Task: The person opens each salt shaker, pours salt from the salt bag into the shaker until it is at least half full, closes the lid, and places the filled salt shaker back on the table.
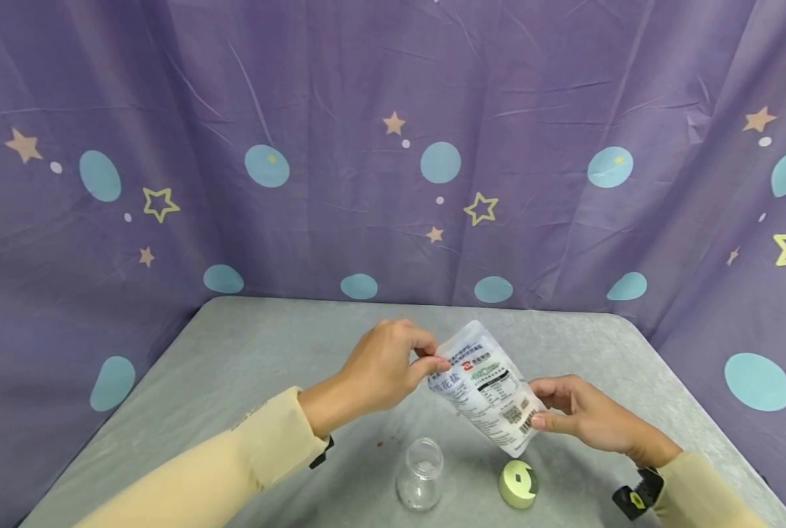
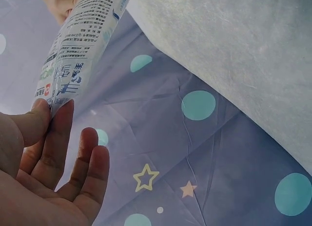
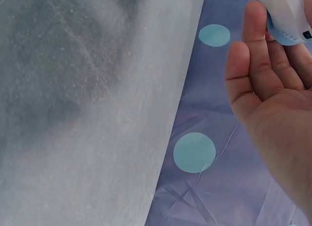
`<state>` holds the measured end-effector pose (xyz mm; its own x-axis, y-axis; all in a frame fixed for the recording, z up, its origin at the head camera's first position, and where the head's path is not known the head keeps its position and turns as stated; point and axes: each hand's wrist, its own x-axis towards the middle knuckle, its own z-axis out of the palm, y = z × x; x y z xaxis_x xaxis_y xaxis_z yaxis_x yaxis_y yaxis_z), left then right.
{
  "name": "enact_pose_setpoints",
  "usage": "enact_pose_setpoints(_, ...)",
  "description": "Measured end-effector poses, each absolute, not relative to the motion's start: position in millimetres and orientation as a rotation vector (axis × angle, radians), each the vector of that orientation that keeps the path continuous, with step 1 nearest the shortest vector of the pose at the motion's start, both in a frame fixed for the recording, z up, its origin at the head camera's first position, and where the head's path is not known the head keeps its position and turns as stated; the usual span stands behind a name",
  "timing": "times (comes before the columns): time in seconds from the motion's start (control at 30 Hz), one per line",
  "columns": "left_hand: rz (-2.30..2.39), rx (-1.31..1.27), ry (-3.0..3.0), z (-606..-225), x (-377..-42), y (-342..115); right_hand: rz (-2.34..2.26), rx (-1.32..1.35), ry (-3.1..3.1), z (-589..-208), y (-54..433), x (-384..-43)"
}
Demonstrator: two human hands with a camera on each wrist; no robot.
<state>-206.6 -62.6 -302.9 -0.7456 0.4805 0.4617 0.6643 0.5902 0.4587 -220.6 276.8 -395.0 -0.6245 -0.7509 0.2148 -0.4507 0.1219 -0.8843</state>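
Note:
In the head view, a white printed bag of salt (image 1: pixel 492 392) is held tilted above the table between both hands. My left hand (image 1: pixel 383 363) pinches its upper left corner between thumb and index finger; the left wrist view shows the other fingers of that hand (image 2: pixel 53 172) spread away from the bag (image 2: pixel 85 38). Lower down, my right hand (image 1: pixel 587 422) holds the bag's right edge, thumb in front and fingers behind. Only the bag's bluish edge (image 3: pixel 287 36) appears above the right hand (image 3: pixel 273 89) in its wrist view. Below stands a clear jar (image 1: pixel 421 477), lidless.
A light green round lid (image 1: pixel 518 484) lies right of the jar, just under the bag's lower corner. Tiny red specks (image 1: pixel 380 444) dot the grey tabletop (image 1: pixel 287 345). Behind and beside the table hangs a purple curtain (image 1: pixel 366 110) with stars and blue spots.

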Motion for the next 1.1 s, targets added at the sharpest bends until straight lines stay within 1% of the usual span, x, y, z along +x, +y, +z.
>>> enact_pose_setpoints(0.87, -0.978, -0.949, -2.579, -316, -193, -74, -1.466, -1.291, 2.081, -382, 283, -214)
enact_pose_setpoints(1.1, -1.008, -0.962, -2.58, -320, -191, -77, -1.446, -1.206, 2.114, -377, 282, -210)
